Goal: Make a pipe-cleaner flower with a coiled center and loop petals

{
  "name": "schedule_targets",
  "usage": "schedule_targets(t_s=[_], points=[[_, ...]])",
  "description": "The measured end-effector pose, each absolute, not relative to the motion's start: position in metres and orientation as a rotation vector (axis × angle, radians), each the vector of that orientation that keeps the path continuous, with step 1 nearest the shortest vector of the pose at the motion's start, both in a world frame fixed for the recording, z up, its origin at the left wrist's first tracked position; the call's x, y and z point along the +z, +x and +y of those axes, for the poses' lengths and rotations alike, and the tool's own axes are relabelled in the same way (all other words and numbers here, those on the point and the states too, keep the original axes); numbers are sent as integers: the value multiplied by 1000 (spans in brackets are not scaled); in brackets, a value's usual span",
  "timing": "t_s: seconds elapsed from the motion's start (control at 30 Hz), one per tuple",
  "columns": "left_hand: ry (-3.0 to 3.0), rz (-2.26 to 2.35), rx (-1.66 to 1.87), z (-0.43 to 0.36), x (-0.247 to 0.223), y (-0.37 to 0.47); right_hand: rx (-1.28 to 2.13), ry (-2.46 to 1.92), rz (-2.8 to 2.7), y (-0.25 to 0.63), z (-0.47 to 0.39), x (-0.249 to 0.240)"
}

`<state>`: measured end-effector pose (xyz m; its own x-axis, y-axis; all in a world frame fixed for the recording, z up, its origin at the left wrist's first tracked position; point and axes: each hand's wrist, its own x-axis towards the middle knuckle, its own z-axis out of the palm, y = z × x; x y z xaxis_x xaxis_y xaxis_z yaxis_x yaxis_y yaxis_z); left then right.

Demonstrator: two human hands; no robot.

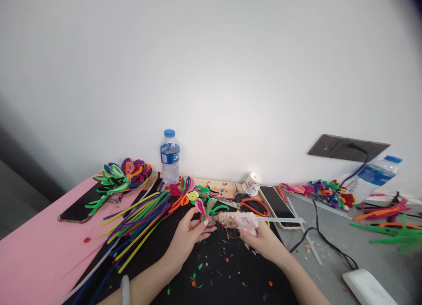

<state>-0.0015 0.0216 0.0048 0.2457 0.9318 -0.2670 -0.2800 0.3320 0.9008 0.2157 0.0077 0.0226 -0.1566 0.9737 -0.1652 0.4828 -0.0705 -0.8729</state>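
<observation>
My left hand (188,234) pinches a small pink and green pipe-cleaner flower (209,215) over the black mat. In my right hand (262,241) is a pale pink hot glue gun (244,222), its grubby nozzle pointing left and close against the flower; whether the tip touches cannot be made out. A translucent glue stick (280,219) juts from the gun's back end. To the left of my left hand lies a fan of loose pipe cleaners (140,230). Orange-handled scissors (253,207) rest just behind the glue gun.
A water bottle (170,157) and a paper cup (252,184) stand by the wall. Phones lie at left (79,204) and right (278,204). A black cable (332,248) crosses the grey tabletop on the right. Finished pipe-cleaner flowers (121,177) sit at far left; scraps dot the black mat (227,278).
</observation>
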Motion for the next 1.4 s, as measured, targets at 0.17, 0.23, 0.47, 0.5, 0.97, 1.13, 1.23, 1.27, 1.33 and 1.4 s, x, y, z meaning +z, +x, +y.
schedule_targets(t_s=[0.17, 0.23, 0.47, 0.5, 0.97, 1.13, 1.23, 1.27, 1.33, 1.4], points=[[864, 956, 978, 22, 1, -2, 1100, -1564, -1726, 212, 7, 27], [868, 957, 976, 22, 1, -1, 1081, -1555, -1740, 212, 7, 26], [859, 976, 975, 22, 2, 0, 1065, -1578, -1741, 213, 8, 21], [860, 976, 974, 22, 2, 0, 1058, -1574, -1748, 213, 8, 22], [847, 971, 991, 21, 6, 0, 1068, -1535, -1776, 211, 7, 28], [898, 963, 1004, 21, 0, 1, 1104, -1567, -1771, 209, 6, 32], [927, 956, 1021, 22, -3, 0, 1174, -1574, -1724, 211, 6, 32], [930, 958, 1028, 23, -3, -1, 1213, -1573, -1695, 213, 6, 32], [911, 971, 1046, 24, -2, -2, 1315, -1564, -1623, 219, 7, 29], [865, 987, 1061, 25, -1, -3, 1428, -1523, -1512, 227, 8, 27]])
